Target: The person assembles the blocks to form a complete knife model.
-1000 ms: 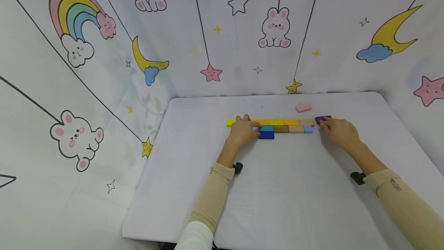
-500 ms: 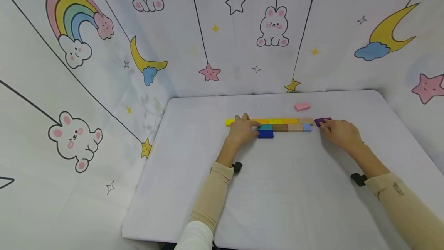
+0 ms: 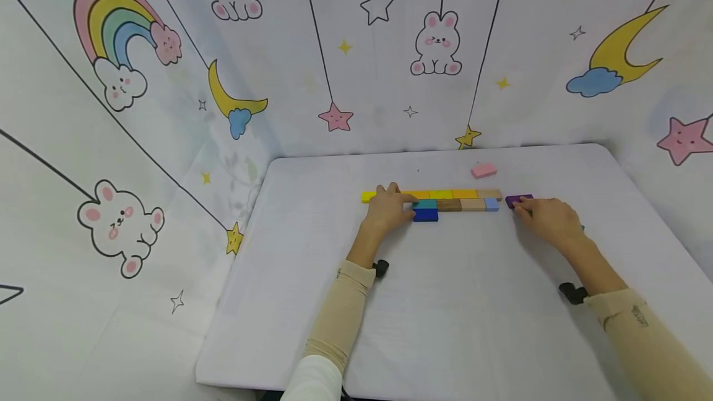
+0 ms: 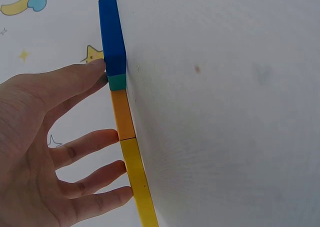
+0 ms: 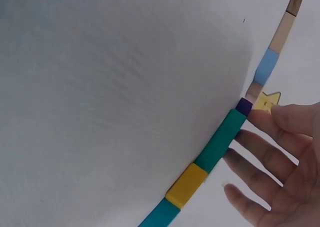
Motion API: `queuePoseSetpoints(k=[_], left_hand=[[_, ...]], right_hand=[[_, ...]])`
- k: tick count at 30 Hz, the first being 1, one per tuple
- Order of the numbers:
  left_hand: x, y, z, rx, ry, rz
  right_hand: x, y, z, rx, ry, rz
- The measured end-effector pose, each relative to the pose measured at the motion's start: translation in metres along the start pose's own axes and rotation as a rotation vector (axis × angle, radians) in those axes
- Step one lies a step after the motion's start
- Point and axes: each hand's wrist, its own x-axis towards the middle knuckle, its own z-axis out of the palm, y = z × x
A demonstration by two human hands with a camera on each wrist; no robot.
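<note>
In the head view, two touching rows of coloured wooden blocks lie on the white table, with a dark blue block point(image 3: 426, 215) in front of the teal block point(image 3: 426, 204). My left hand point(image 3: 387, 208) is at the left part of the rows. Its thumb touches the blue block's end, while other fingertips point(image 4: 120, 196) rest on the orange point(image 4: 123, 115) and yellow blocks point(image 4: 140, 182). At the right, my right hand point(image 3: 550, 220) touches a purple block point(image 3: 518, 201). Its other fingers lie against a green block point(image 5: 220, 141), mostly hidden in the head view.
A pink block point(image 3: 483, 170) lies behind the rows. A light blue block point(image 3: 491, 204) ends the front row. Beyond the green block are a yellow-orange block point(image 5: 186, 185) and a teal block point(image 5: 160, 215). A printed fabric wall point(image 3: 379, 91) stands behind the table.
My right hand and the purple block have moved slightly toward me, away from the back row's line. My left hand stays put on the blocks.
</note>
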Motion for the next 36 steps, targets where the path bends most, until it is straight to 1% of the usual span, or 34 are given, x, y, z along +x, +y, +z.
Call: queuePoseSetpoints(k=[8,13,16,21,23,28,36], left_hand=[[0.001,0.000,-0.001,-0.004,-0.006,0.000],[0.001,0.000,-0.001,-0.014,-0.006,-0.009],[0.002,0.000,-0.001,-0.017,-0.003,-0.012],[0.001,0.001,0.000,-0.014,0.003,-0.004],[0.001,0.000,0.002,-0.013,0.004,0.000],[0.001,0.000,0.002,-0.014,0.009,0.001],[0.002,-0.002,0.003,-0.017,0.005,0.001]], right_hand=[[-0.009,-0.003,0.001,0.003,0.002,-0.007],[-0.016,-0.010,-0.001,0.008,0.000,-0.025],[-0.018,-0.013,-0.003,-0.012,-0.001,-0.044],[-0.020,-0.017,0.000,-0.088,0.025,-0.108],[-0.021,-0.021,0.002,-0.105,0.033,-0.118],[-0.024,-0.030,0.006,-0.122,0.038,-0.107],[-0.030,-0.041,0.010,-0.137,0.046,-0.125]])
